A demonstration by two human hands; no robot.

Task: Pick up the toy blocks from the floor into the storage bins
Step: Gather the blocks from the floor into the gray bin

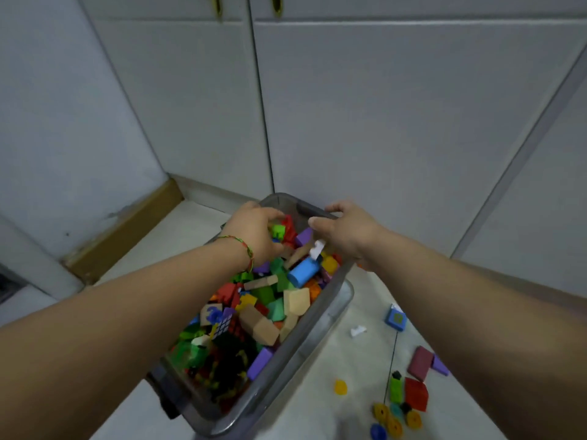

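While both forearms are stretching forward over the pale floor (333, 404), a brown cardboard strip (127, 230) is lying along the wall at the far left. The left hand (254, 230), wearing a thread bracelet (248, 249), is hovering over the far end of the storage bin (317, 338), its fingers curling down around a green block (279, 230). Whether it is actually gripping that block cannot be told.

The clear bin is standing on the floor in front of the white cabinet doors (381, 106), heaped with toy blocks. A blue cylinder (303, 271) is lying near the top of the heap, and a small white piece (317, 249) is showing just under the right hand (349, 233). That hand is hanging at the bin's far right corner, thumb sticking out and fingers bending toward the rim; whether they are clasping it is unclear.

Right of the bin, loose pieces are lying on the floor: a white scrap (358, 330), a blue block (396, 319), a yellow disc (340, 387), a green brick (395, 389), a maroon block (420, 363) and a red block (416, 393).
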